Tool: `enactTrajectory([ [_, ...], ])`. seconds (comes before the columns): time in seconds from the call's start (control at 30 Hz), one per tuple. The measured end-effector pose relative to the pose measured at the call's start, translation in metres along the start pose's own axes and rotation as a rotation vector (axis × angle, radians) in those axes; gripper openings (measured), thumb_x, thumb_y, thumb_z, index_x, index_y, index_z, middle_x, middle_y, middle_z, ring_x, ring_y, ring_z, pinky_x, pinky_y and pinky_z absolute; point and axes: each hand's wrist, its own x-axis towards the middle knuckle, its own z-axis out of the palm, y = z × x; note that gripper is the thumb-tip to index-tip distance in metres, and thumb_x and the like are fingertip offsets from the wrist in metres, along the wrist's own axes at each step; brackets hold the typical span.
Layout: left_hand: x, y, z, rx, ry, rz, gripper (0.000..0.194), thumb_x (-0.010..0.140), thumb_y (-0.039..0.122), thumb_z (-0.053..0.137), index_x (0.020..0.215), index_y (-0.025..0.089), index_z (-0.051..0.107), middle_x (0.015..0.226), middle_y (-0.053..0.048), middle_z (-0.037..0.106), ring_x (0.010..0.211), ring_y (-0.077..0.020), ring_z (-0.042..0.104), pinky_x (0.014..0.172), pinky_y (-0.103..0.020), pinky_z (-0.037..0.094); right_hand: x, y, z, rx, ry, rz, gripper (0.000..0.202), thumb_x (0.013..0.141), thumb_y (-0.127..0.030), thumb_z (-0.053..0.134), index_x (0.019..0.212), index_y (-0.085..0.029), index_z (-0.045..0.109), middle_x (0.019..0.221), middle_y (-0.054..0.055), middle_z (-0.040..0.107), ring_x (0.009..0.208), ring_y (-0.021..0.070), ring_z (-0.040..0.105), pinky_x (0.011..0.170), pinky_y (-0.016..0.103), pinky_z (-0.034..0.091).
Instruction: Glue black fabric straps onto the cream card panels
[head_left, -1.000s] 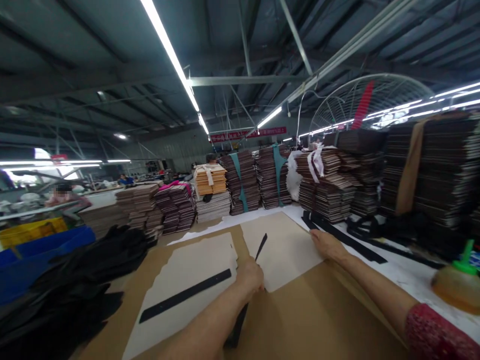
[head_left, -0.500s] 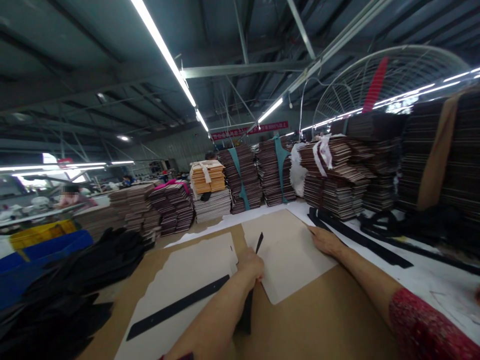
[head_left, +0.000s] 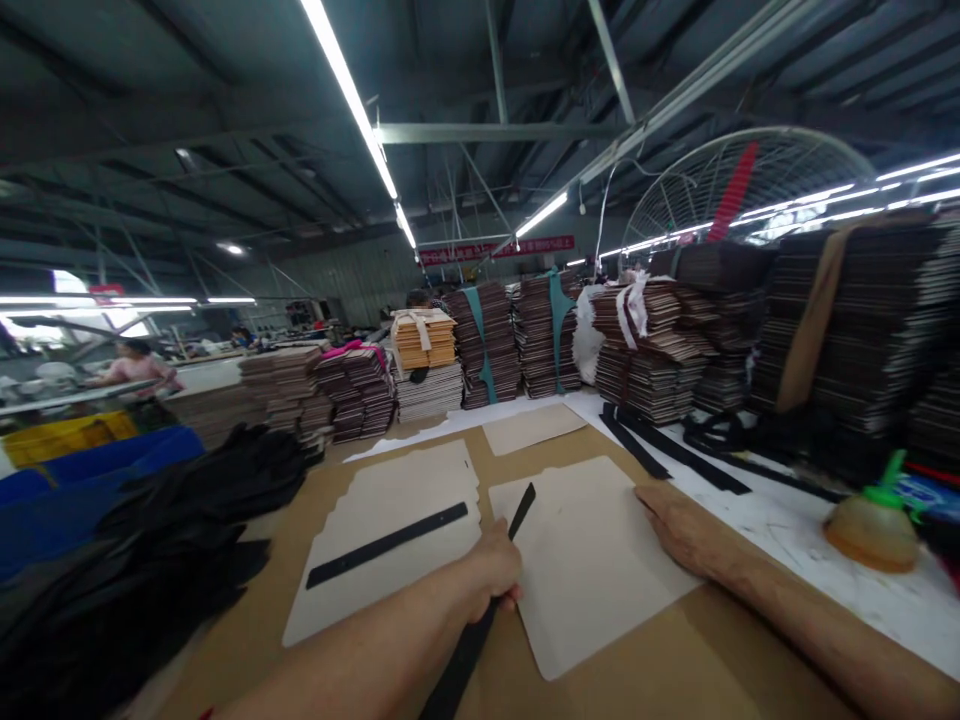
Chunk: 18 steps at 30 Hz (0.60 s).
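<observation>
My left hand [head_left: 496, 570] is closed round a long black strip [head_left: 466, 655], whose short end sticks up past the fist over the left edge of a beige panel [head_left: 600, 560]. At that panel's right edge lies my right hand [head_left: 679, 525], fingers pressed together on the rim; its thumb is hidden. Left of the hands, a second beige panel [head_left: 390, 485] with a stepped edge has another black strip [head_left: 386, 545] across it. Behind, part of a further beige sheet [head_left: 532, 428] shows. All rest on brown board [head_left: 645, 670].
Tied stacks of dark panels [head_left: 487, 340] line the back. Black cloth [head_left: 150, 540] and a blue bin [head_left: 97, 485] are at the left. Loose black strips [head_left: 675, 450] and a bottle of amber liquid [head_left: 874, 530] lie right. A person [head_left: 139, 370] sits far left.
The beige panel between my hands has come nearer, uncovering a sheet behind it. My right hand moved with it. The view has shifted, bringing the bottle into sight.
</observation>
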Motion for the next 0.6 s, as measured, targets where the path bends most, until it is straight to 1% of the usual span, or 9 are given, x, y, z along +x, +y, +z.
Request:
enactTrajectory([
  [0.1, -0.045, -0.021, 0.005, -0.007, -0.034, -0.028, 0.065, 0.096, 0.027, 0.043, 0.154, 0.015, 0.015, 0.051, 0.005, 0.051, 0.038, -0.0113, 0.043, 0.039, -0.018, 0.033, -0.049, -0.021, -0.002, -0.013, -0.022, 0.05, 0.057, 0.095, -0.025, 0.025, 0.144, -0.004, 0.046, 0.148, 0.019, 0.046, 0.137, 0.0292, 0.045, 0.117, 0.047, 0.031],
  [0.2, -0.087, -0.045, 0.006, -0.009, -0.054, -0.032, 0.07, 0.093, 0.019, 0.041, 0.155, 0.014, 0.01, 0.048, 0.006, 0.049, 0.038, -0.0115, 0.043, 0.039, -0.017, 0.033, -0.092, -0.042, -0.001, -0.016, -0.049, 0.067, 0.059, 0.095, -0.027, 0.025, 0.146, -0.002, 0.042, 0.151, 0.02, 0.041, 0.14, 0.0296, 0.04, 0.118, 0.048, 0.029],
  [0.27, -0.112, -0.063, 0.003, -0.01, -0.063, -0.052, 0.071, 0.092, 0.02, 0.042, 0.155, 0.013, 0.01, 0.048, 0.006, 0.049, 0.037, -0.0115, 0.043, 0.038, -0.016, 0.031, -0.119, -0.057, 0.001, -0.02, -0.059, 0.073, 0.059, 0.095, -0.028, 0.027, 0.146, -0.001, 0.041, 0.152, 0.021, 0.039, 0.141, 0.0298, 0.038, 0.119, 0.048, 0.028],
  [0.33, -0.135, -0.082, -0.002, -0.018, -0.068, -0.07, 0.074, 0.09, 0.026, 0.047, 0.155, 0.014, 0.012, 0.047, 0.006, 0.05, 0.036, -0.0116, 0.043, 0.037, -0.016, 0.028, -0.144, -0.076, 0.004, -0.036, -0.063, 0.062, 0.059, 0.095, -0.029, 0.027, 0.145, -0.001, 0.042, 0.152, 0.022, 0.039, 0.141, 0.0297, 0.036, 0.118, 0.047, 0.028],
  [0.4, -0.155, -0.097, -0.009, -0.029, -0.067, -0.079, 0.077, 0.088, 0.031, 0.052, 0.154, 0.016, 0.016, 0.047, 0.006, 0.051, 0.037, -0.0121, 0.045, 0.037, -0.016, 0.029, -0.168, -0.096, 0.007, -0.066, -0.061, 0.038, 0.059, 0.096, -0.029, 0.026, 0.144, 0.0, 0.043, 0.152, 0.023, 0.038, 0.141, 0.0305, 0.036, 0.118, 0.047, 0.029],
  [0.43, -0.165, -0.104, -0.013, -0.032, -0.062, -0.086, 0.076, 0.088, 0.031, 0.052, 0.154, 0.016, 0.017, 0.047, 0.006, 0.051, 0.037, -0.0124, 0.045, 0.037, -0.016, 0.03, -0.179, -0.107, 0.008, -0.082, -0.061, 0.028, 0.059, 0.096, -0.029, 0.026, 0.144, 0.0, 0.044, 0.152, 0.024, 0.038, 0.141, 0.0312, 0.036, 0.118, 0.047, 0.029],
  [0.53, -0.19, -0.116, -0.024, -0.013, -0.046, -0.102, 0.069, 0.088, 0.019, 0.043, 0.153, 0.015, 0.02, 0.046, 0.006, 0.049, 0.04, -0.0132, 0.046, 0.038, -0.016, 0.032, -0.209, -0.133, 0.013, -0.117, -0.035, 0.015, 0.058, 0.095, -0.031, 0.031, 0.141, 0.0, 0.048, 0.151, 0.025, 0.038, 0.139, 0.0339, 0.039, 0.116, 0.048, 0.033],
  [0.6, -0.202, -0.121, -0.029, 0.005, -0.033, -0.103, 0.066, 0.087, 0.013, 0.038, 0.152, 0.015, 0.023, 0.045, 0.006, 0.048, 0.04, -0.0134, 0.045, 0.038, -0.016, 0.032, -0.223, -0.145, 0.019, -0.131, 0.014, 0.019, 0.057, 0.094, -0.032, 0.035, 0.138, -0.001, 0.052, 0.149, 0.027, 0.041, 0.137, 0.036, 0.041, 0.114, 0.05, 0.036],
])
